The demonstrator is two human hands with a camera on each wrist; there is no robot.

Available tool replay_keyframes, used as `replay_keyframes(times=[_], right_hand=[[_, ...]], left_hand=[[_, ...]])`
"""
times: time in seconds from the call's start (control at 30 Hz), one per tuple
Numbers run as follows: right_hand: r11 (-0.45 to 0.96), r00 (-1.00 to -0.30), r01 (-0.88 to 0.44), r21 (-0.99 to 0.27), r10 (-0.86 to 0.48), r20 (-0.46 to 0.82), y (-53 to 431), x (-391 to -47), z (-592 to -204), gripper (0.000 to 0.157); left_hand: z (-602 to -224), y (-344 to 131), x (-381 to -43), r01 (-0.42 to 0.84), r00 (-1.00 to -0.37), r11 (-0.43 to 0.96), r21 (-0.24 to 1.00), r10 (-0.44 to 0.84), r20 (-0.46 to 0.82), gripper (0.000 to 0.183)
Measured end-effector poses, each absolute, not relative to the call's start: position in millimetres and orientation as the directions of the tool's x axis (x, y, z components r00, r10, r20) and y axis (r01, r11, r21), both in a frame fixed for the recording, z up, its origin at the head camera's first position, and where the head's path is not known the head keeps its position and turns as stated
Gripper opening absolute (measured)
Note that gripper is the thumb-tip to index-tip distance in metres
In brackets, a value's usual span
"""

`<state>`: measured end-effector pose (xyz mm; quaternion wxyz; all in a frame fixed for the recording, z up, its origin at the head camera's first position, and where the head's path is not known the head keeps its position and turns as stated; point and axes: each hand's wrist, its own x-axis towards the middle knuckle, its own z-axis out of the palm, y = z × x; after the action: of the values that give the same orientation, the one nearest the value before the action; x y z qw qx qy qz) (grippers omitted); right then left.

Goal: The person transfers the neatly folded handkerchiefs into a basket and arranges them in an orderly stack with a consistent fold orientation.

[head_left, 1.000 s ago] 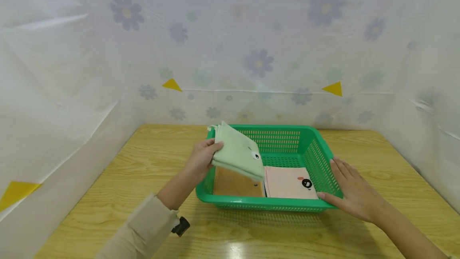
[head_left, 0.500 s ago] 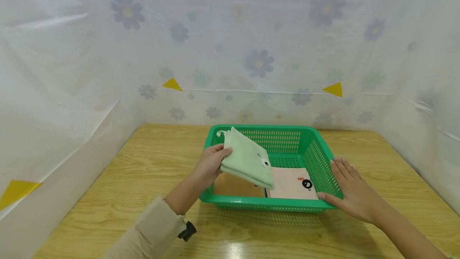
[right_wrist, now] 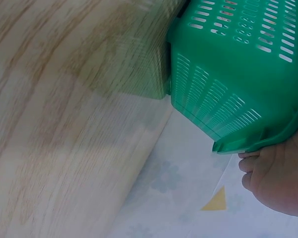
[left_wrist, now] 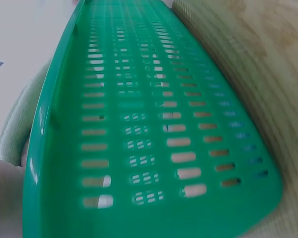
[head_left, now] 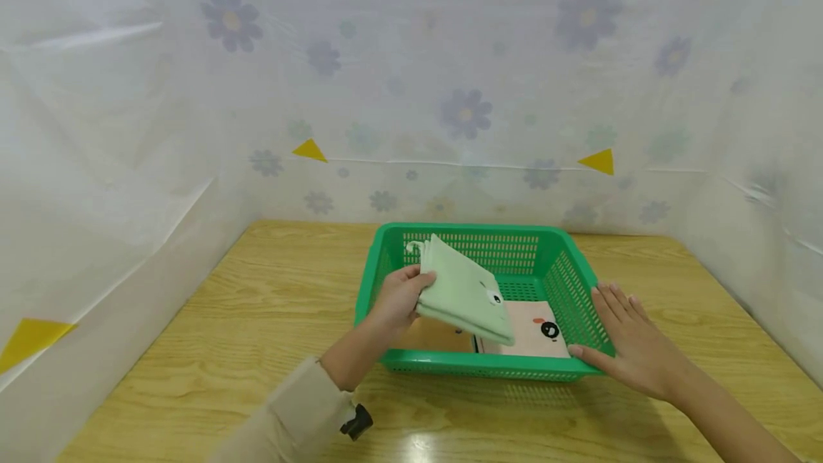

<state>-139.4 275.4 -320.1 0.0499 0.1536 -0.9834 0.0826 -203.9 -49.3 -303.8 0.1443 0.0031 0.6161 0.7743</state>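
Observation:
My left hand (head_left: 395, 304) pinches the left edge of a folded light green towel (head_left: 466, 295), thumb on top. The towel has an embroidered eye and a hanging loop, and it tilts down to the right above a green plastic basket (head_left: 424, 359). Inside the basket lie a folded brown towel (head_left: 427, 336), partly covered from view, and a folded pink towel (head_left: 522, 324) with a black eye. My right hand (head_left: 633, 349) rests on the basket's right rim, fingers straight and thumb at the front corner. In the left wrist view the basket wall (left_wrist: 134, 105) hides most of the hand.
The basket stands on a wood-grain table (head_left: 283, 284). Behind it hangs a pale flowered sheet (head_left: 411, 77), and white sheets close off both sides. A small black clip-like object (head_left: 356, 422) sits at my left sleeve (head_left: 308, 406).
My left hand has carried the green towel to the right and slightly down, further over the basket. The right hand stays on the rim.

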Motion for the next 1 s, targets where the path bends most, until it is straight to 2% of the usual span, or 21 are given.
replay_keyframes(times=[0.57,1.0], right_hand=[[0.942,-0.951,-0.302,-0.149,-0.285,0.121,277.0,-139.0,-318.9,0.091],[0.942,-0.952,-0.297,-0.159,-0.28,0.12,276.7,-139.7,-320.0,0.093]], left_hand=[[-312.4,-18.4,-192.9,-0.232,-0.946,-0.186,0.955,0.272,-0.177,0.038],[-317.7,2.4,-196.2,-0.232,-0.957,-0.168,0.958,0.216,-0.194,0.035]])
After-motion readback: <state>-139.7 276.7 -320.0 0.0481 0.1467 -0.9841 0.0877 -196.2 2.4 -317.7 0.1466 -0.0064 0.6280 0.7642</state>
